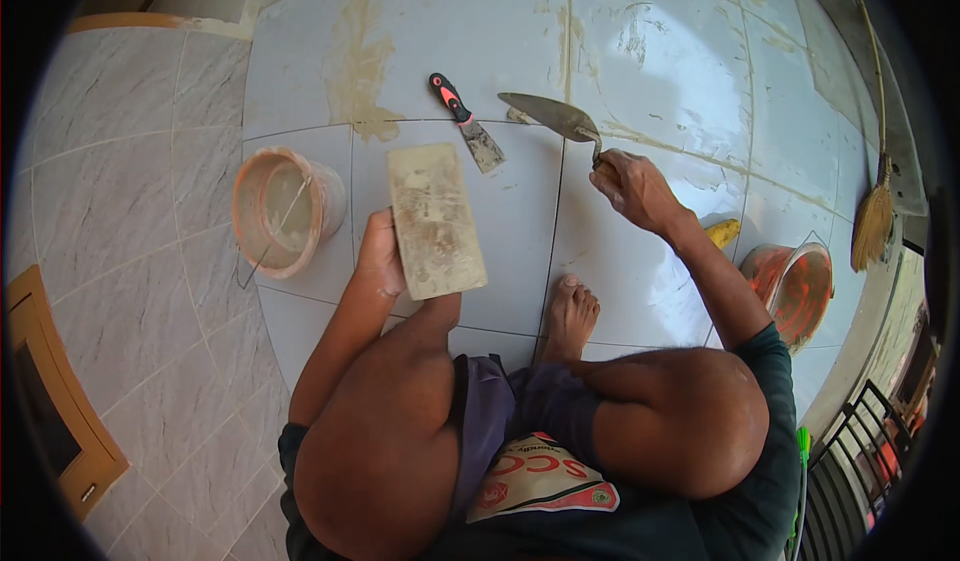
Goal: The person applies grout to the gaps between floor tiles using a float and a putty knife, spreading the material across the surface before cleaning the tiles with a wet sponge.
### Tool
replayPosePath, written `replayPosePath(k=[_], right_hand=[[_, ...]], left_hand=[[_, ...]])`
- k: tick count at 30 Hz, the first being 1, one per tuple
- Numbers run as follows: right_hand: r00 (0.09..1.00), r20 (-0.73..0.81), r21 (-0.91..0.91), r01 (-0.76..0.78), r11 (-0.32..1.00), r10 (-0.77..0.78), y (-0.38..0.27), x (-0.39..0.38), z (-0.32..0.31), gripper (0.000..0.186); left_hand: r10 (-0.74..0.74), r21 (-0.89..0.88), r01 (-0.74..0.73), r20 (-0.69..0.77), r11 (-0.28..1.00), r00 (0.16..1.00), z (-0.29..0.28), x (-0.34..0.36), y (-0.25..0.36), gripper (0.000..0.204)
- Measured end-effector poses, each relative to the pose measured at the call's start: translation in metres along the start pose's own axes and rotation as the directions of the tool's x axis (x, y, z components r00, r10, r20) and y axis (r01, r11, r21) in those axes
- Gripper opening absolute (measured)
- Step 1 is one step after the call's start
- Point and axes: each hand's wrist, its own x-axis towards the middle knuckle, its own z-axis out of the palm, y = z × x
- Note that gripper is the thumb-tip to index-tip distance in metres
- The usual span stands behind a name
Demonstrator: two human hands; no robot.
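My left hand point(380, 252) is closed at the left edge of a rectangular plastering float point(436, 223), with its fingers hidden behind it. The float's flat face is turned up and coated with dried, pale grey-brown residue. In my right hand point(640, 193) is the handle of a pointed brick trowel point(552, 114), its blade aimed left over the tiles. Between the two tools, a putty knife point(467, 124) with a black and red handle lies on the floor, its blade smeared with residue.
To the left stands a pale orange-rimmed bucket point(290, 212) with a wire handle. A reddish bucket point(791, 294) is at the right, near a yellow object point(722, 232). A broom point(875, 216) leans at the far right. Beige smears mark the white floor tiles point(460, 41).
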Motion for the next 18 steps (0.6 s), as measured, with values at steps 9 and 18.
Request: replayPosePath(k=[9,18], right_hand=[[0.985,0.171,0.097,-0.05,0.994,0.033,-0.021,0.0,0.042,0.035],[0.797,0.471,0.007,-0.432,0.902,0.378,-0.044,-0.042,0.045,0.04]], left_hand=[[0.333,0.05,-0.332,-0.277,0.942,0.901,-0.043,-0.144,-0.03,0.045],[0.183,-0.016,-0.193,-0.254,0.981,0.95,-0.133,-0.125,-0.013,0.037]])
